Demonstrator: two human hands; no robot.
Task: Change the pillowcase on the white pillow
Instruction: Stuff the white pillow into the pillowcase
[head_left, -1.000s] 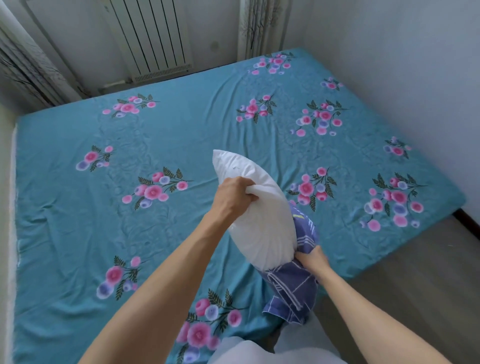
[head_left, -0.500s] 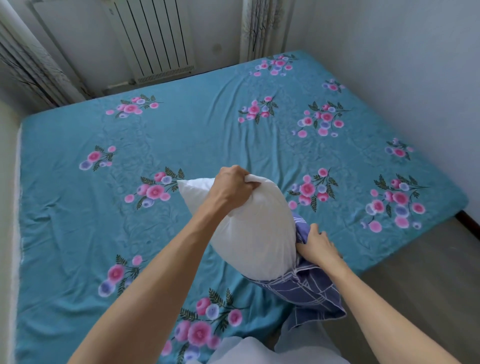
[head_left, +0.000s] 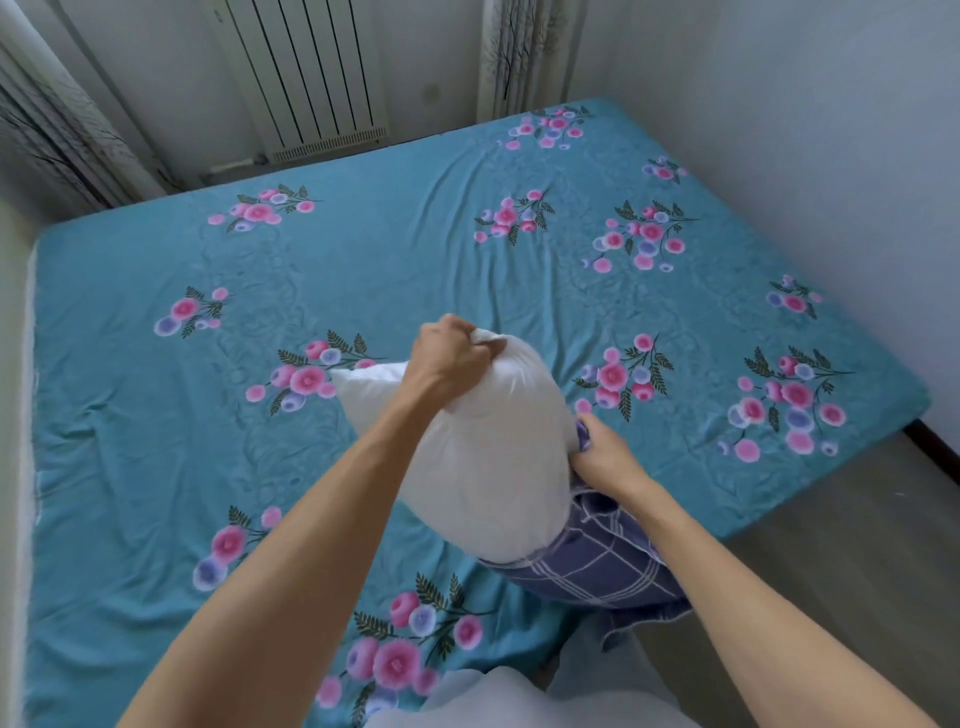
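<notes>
Over teal bed (head_left: 156, 441), left hand (head_left: 447, 358) grips white pillow (head_left: 493, 467).

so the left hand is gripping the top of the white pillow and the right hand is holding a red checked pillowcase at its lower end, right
Not quite: the pillowcase is blue-purple with white checks, not red, as the head view shows. The rest holds: the left hand grips the top of the white pillow, and the right hand holds the pillowcase at its lower end.

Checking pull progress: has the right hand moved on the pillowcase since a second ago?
Yes. The right hand has climbed the pillowcase toward the sheet's flower cluster.
</notes>
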